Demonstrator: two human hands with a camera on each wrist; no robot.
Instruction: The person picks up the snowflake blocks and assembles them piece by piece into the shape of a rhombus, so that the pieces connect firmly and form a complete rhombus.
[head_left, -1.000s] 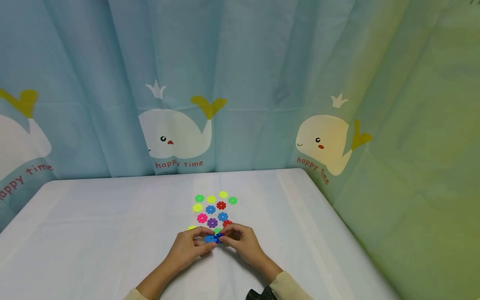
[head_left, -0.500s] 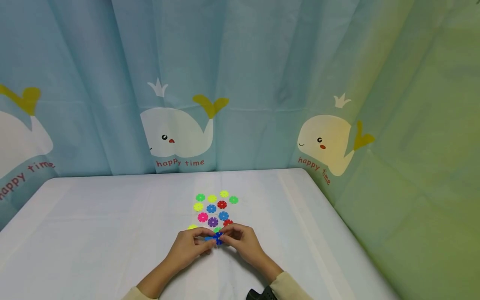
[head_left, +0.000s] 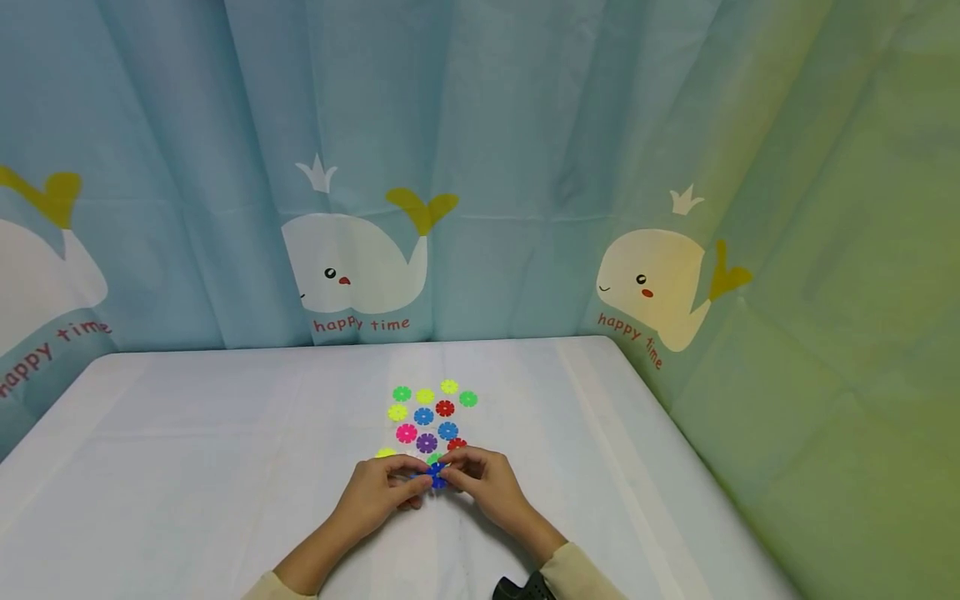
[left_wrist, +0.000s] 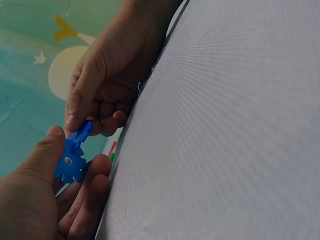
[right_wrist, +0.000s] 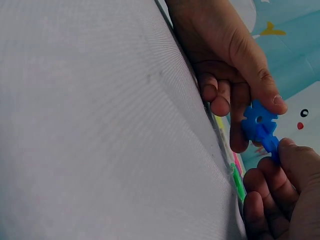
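Note:
Two slotted snowflake discs are joined at an angle between the hands, low over the table. My left hand (head_left: 378,493) pinches the lighter blue disc (left_wrist: 71,169) between thumb and fingers. On the other side, the thumb and fingertips of my right hand (head_left: 486,487) pinch the darker blue disc (head_left: 437,476). Seen from the right wrist, the darker disc (right_wrist: 269,141) meets the lighter disc (right_wrist: 254,124) edge to face at a slot. From the head, the lighter one is almost wholly hidden by the left fingers. How deep the slots interlock cannot be told.
Beyond the hands, several loose snowflake discs lie flat on the white table (head_left: 225,450), among them a purple disc (head_left: 427,443), a pink disc (head_left: 407,433) and a green disc (head_left: 468,399). A black object (head_left: 523,587) is by the right sleeve. Behind hangs a whale-print curtain (head_left: 510,167).
The darker blue disc has turned to show its face to the head view, while the lighter one has tipped out of sight there. Both hands keep nearly the same place.

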